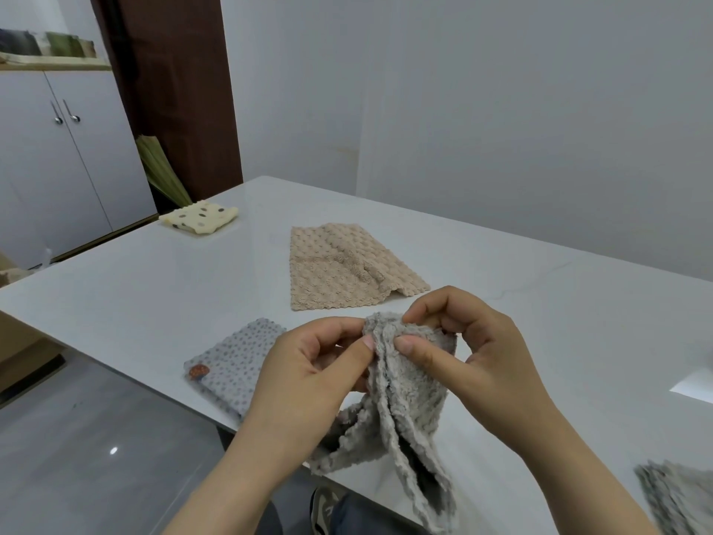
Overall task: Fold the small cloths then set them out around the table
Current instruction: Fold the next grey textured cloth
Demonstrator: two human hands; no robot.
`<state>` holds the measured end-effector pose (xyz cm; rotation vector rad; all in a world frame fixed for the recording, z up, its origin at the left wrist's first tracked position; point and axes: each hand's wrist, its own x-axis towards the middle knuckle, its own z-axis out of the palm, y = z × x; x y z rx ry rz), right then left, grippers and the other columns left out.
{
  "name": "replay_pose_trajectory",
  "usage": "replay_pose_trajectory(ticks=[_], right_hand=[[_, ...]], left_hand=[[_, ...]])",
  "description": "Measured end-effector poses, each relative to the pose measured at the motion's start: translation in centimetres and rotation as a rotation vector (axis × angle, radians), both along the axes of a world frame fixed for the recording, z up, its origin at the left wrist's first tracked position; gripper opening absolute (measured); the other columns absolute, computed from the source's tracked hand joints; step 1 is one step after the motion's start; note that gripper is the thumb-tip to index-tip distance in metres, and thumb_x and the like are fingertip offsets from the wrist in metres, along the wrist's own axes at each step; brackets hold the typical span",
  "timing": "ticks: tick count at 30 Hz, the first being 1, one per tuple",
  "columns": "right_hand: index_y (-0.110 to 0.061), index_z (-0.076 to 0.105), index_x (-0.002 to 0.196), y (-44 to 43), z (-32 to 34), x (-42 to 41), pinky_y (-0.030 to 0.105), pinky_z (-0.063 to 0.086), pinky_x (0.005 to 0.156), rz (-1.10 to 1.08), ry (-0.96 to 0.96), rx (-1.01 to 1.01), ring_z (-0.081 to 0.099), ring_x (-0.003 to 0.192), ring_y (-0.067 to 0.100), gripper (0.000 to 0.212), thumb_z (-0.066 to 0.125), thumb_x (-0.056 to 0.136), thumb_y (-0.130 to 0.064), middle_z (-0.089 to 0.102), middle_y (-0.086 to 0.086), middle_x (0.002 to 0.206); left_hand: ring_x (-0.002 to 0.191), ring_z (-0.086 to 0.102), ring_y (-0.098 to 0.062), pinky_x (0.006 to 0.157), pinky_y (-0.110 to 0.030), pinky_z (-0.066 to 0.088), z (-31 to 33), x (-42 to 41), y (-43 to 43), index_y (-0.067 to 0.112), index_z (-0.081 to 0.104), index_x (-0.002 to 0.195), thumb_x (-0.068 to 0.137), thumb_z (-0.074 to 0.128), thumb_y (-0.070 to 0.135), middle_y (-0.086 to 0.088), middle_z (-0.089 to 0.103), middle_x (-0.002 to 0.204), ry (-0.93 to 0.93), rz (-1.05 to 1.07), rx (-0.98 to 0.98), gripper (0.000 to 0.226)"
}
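While the pale tabletop [154, 287] fills most of the view and runs back to a plain wall, a white two-door cabinet [58, 167] stands past its far left end, with a dark brown door [173, 90] just beside it. Near the middle of the tabletop, a beige cloth [339, 264] with a bumpy weave lies spread out, one flap turned over on itself and its near right corner lifted. Nearer the person, a fluffy grey cloth [409, 411] is held up above the near edge of the tabletop. Its top is bunched between both hands and the rest hangs down in loose folds toward the person's lap. The left hand [308, 376] has its grip closed on the cloth's upper left edge, thumb pressing it against the curled fingers. The right hand [470, 361] grasps the upper right part the same way, thumb in front and fingers curled behind. Left of the hands, a grey dotted cloth [235, 364] lies folded flat at the near edge of the tabletop, partly hidden by the left hand. A cream cloth [198, 218] with dark spots sits folded at the far left corner, well apart from the others. At the lower right, part of another grey cloth [679, 496] shows, cut off by the frame. A small reddish tag [198, 371] sits at the dotted cloth's left corner.
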<state>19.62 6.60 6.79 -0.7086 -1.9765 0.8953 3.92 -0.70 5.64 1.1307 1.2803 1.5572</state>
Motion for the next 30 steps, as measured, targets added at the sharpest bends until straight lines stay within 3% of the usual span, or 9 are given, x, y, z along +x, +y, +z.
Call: replay_pose_trajectory(ticks=[4,7,13,20,23,25,28,30], right_hand=[[-0.03,0.063,0.084,0.2,0.1,0.1,0.033,0.047,0.07,0.008,-0.024,0.034,0.058,0.073,0.018,0.015,0.072,0.075,-0.039,0.065,0.0,0.076],[-0.03,0.062,0.085,0.3,0.0,-0.1,0.043,0.046,0.067,0.014,-0.02,0.03,0.057,0.072,0.027,0.015,0.072,0.076,-0.037,0.064,0.004,0.074],[-0.03,0.062,0.086,0.2,-0.1,-0.5,0.042,0.046,0.065,0.019,-0.011,0.009,0.058,0.07,0.026,0.015,0.073,0.077,-0.033,0.066,0.002,0.074],[-0.03,0.063,0.087,0.1,-0.1,-0.7,0.042,0.044,0.063,0.014,-0.044,0.019,0.054,0.068,0.027,0.016,0.074,0.077,-0.034,0.062,0.007,0.072],[-0.029,0.064,0.087,0.2,-0.2,-0.4,0.031,0.046,0.066,0.01,-0.061,0.009,0.057,0.072,0.018,0.018,0.074,0.077,-0.04,0.063,0.001,0.075],[-0.029,0.065,0.088,0.5,-0.4,0.2,0.019,0.045,0.069,-0.012,-0.101,0.014,0.059,0.078,0.012,0.023,0.068,0.077,-0.049,0.064,-0.004,0.08],[-0.029,0.066,0.088,0.8,-0.5,1.1,0.009,0.044,0.076,-0.047,-0.13,0.026,0.063,0.087,0.008,0.027,0.062,0.078,-0.053,0.067,-0.012,0.085],[-0.032,0.067,0.091,0.9,-0.5,1.5,0.005,0.041,0.082,-0.055,-0.14,0.046,0.063,0.096,0.004,0.024,0.063,0.078,-0.051,0.069,-0.016,0.093]], left_hand=[[0.063,0.065,-0.013,0.065,-0.025,0.056,0.1,-0.1,-0.1,0.009,0.075,0.089,0.082,0.062,0.018,-0.007,0.074,0.078,0.004,-0.027,0.02,0.017],[0.07,0.067,-0.019,0.069,-0.027,0.058,0.2,-0.2,-0.2,0.01,0.075,0.089,0.072,0.065,0.029,-0.01,0.074,0.083,0.018,-0.029,0.033,0.027],[0.076,0.068,-0.026,0.076,-0.044,0.056,0.3,-0.5,-0.4,0.02,0.076,0.084,0.065,0.08,0.033,-0.011,0.073,0.083,0.126,0.06,0.021,0.024],[0.084,0.064,-0.043,0.08,-0.056,0.053,0.4,-0.6,0.0,0.011,0.073,0.084,0.07,0.072,0.026,-0.019,0.071,0.085,0.134,0.08,-0.014,0.021],[0.065,0.053,-0.043,0.067,-0.049,0.051,0.4,-0.9,0.0,0.008,0.07,0.076,0.068,0.066,0.024,-0.019,0.064,0.07,0.123,0.088,-0.022,0.019],[0.052,0.039,-0.025,0.053,-0.034,0.039,0.4,-1.1,0.0,0.004,0.066,0.073,0.075,0.068,0.019,-0.012,0.049,0.058,0.129,0.128,-0.033,0.015],[0.041,0.027,-0.015,0.038,-0.019,0.026,0.5,-1.6,-0.1,0.001,0.063,0.077,0.077,0.062,0.017,-0.007,0.038,0.054,0.098,0.18,-0.084,0.016],[0.04,0.024,-0.015,0.038,-0.017,0.022,0.7,-1.8,-0.2,-0.001,0.061,0.078,0.077,0.059,0.017,-0.01,0.037,0.057,0.096,0.18,-0.09,0.018]])
